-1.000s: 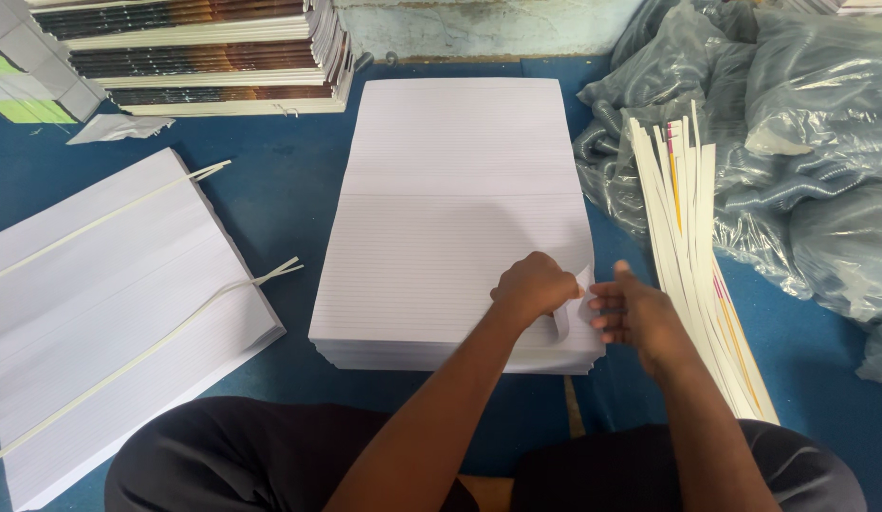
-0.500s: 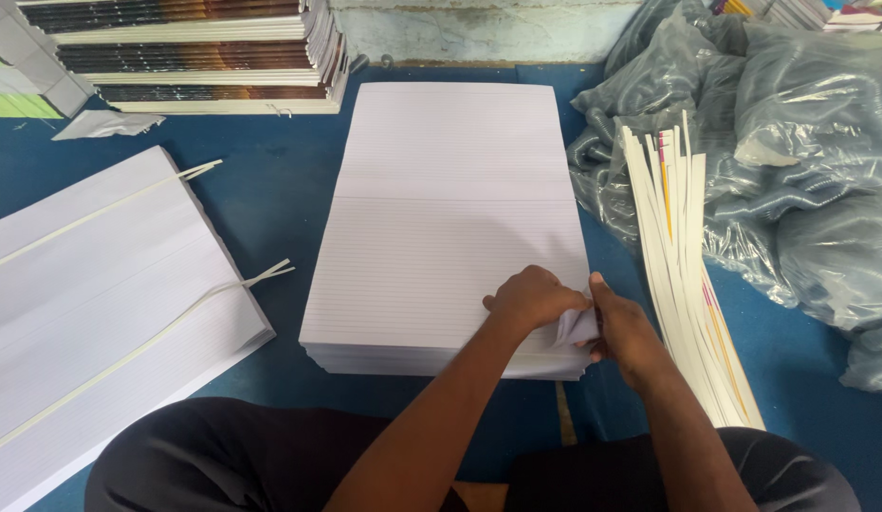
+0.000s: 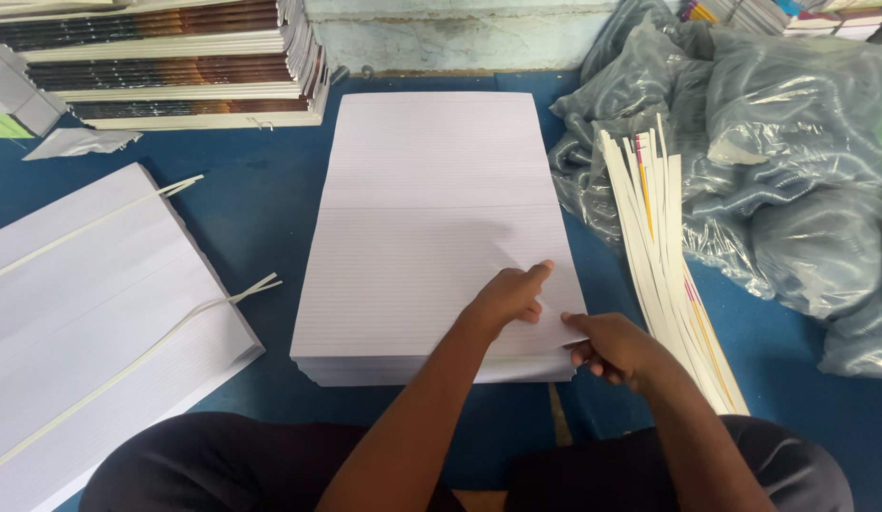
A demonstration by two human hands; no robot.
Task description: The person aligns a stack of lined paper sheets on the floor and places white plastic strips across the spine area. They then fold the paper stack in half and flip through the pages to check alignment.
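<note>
1. Stack of ruled paper sheets [image 3: 431, 218] lies on the blue table [image 3: 261, 209]
2. Left hand [image 3: 505, 299] presses flat near its corner
3. Right hand [image 3: 616, 346] pinches the top sheets' corner

- Left hand [image 3: 505, 299]: bare, no glove, no ring or band to be seen on the fingers.
- Right hand [image 3: 616, 349]: bare as well, with short, plain nails showing on the fingers.
- Both forearms are bare from wrist to elbow; no sleeve, watch or bracelet shows anywhere along them.
- Trousers [image 3: 223, 465]: dark, near black, plain cloth with no pattern, covering both legs along the near edge of the view.
- The cloth over the right knee [image 3: 792, 465] looks smooth with a faint sheen.
- Between the legs, a small patch of bare lower leg or foot shows at the near edge.
</note>
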